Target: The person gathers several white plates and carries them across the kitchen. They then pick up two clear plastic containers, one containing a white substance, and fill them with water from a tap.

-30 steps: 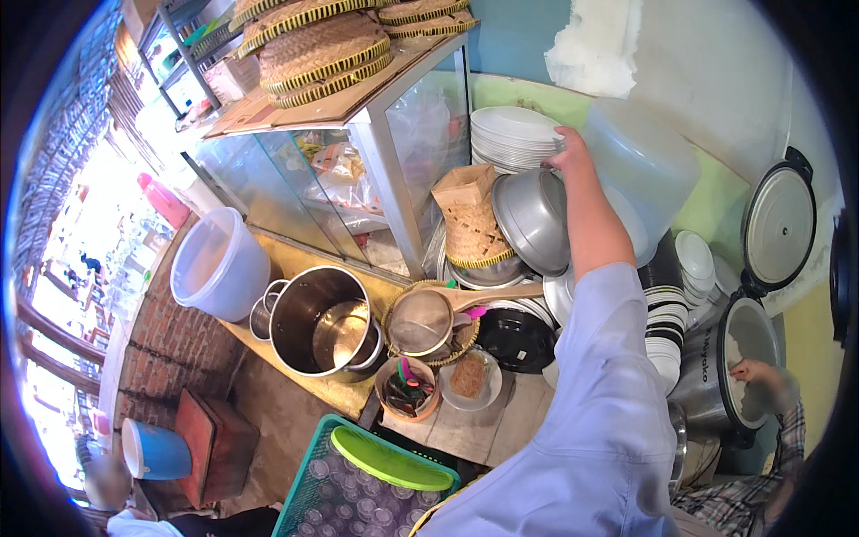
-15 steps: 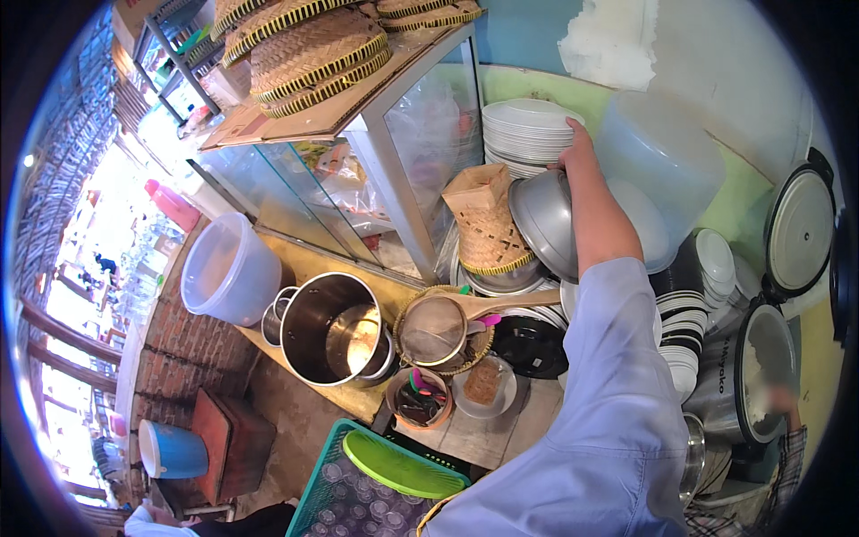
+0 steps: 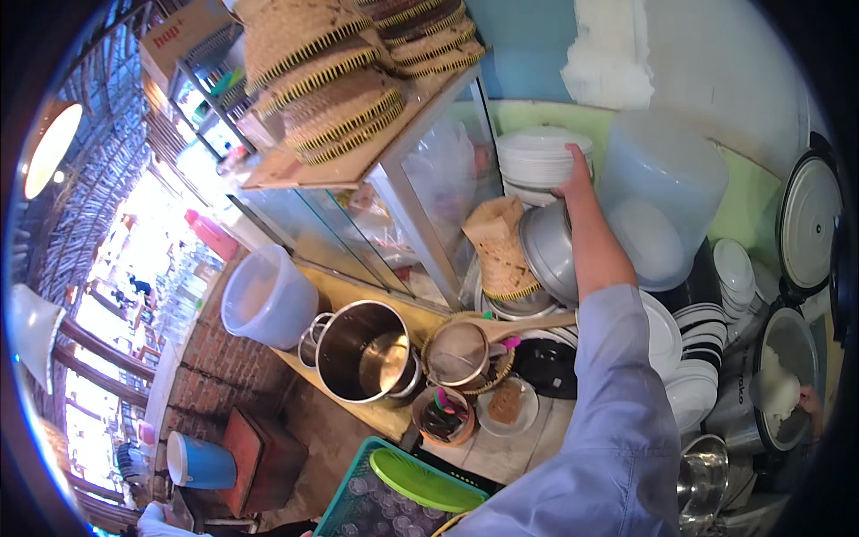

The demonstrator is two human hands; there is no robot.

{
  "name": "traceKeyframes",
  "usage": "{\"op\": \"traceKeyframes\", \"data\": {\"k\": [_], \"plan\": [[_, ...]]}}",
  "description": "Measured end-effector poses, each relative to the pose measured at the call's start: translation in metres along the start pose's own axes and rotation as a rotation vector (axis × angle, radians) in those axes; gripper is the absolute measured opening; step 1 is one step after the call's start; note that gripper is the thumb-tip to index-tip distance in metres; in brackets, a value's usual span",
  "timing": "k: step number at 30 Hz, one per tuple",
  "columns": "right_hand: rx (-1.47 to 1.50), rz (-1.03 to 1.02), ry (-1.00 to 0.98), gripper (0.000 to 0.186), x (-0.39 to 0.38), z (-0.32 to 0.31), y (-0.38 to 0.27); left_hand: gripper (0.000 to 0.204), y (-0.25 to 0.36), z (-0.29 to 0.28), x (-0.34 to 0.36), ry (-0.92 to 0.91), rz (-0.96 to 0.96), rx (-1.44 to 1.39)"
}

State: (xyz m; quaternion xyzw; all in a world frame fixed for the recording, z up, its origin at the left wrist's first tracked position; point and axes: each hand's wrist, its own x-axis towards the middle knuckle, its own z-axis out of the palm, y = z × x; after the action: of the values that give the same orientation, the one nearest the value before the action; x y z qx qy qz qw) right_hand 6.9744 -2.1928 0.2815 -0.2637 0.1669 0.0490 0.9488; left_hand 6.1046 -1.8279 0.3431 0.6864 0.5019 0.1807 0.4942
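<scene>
My right arm, in a light blue-grey sleeve, stretches up across the counter. At the back, beside a glass cabinet, my right hand (image 3: 574, 172) grips the right edge of a stack of white plates (image 3: 541, 161); most of its fingers are hidden. Below the hand, a grey metal bowl (image 3: 548, 249) leans on its side, partly behind my forearm. Next to the bowl stands a woven bamboo basket (image 3: 501, 251) with a brown paper piece on top. My left hand is out of view.
Left of my arm stand a deep steel pot (image 3: 362, 351), a strainer (image 3: 457, 351) and a translucent bucket (image 3: 268, 295). More white plates (image 3: 689, 394) are stacked to the right. Another person's hand (image 3: 810, 400) is at an open rice cooker (image 3: 787, 358). The glass cabinet (image 3: 429, 197) carries woven baskets.
The whole view has shifted, so things sit farther right and lower. My right hand stays at the plate stack. The other person's hand has moved a little at the rice cooker.
</scene>
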Motion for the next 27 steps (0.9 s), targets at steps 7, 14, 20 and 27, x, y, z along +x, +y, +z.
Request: {"op": "traceKeyframes", "data": {"k": [7, 14, 20, 27], "plan": [[0.081, -0.108, -0.159, 0.064, -0.022, 0.012, -0.003, 0.035, 0.002, -0.011, 0.002, 0.014, 0.049, -0.043], [0.044, -0.243, -0.258, 0.072, -0.166, 0.035, -0.018, 0.030, 0.015, 0.010, 0.021, -0.057, 0.098, -0.014], [0.197, -0.326, -0.253, 0.084, -0.308, 0.011, 0.004, 0.040, 0.047, 0.100, 0.046, -0.419, 0.188, -0.182], [0.090, -0.330, -0.374, 0.088, -0.458, -0.036, 0.035, 0.097, 0.199, 0.181, 0.039, -0.776, 0.564, -0.715]]}}
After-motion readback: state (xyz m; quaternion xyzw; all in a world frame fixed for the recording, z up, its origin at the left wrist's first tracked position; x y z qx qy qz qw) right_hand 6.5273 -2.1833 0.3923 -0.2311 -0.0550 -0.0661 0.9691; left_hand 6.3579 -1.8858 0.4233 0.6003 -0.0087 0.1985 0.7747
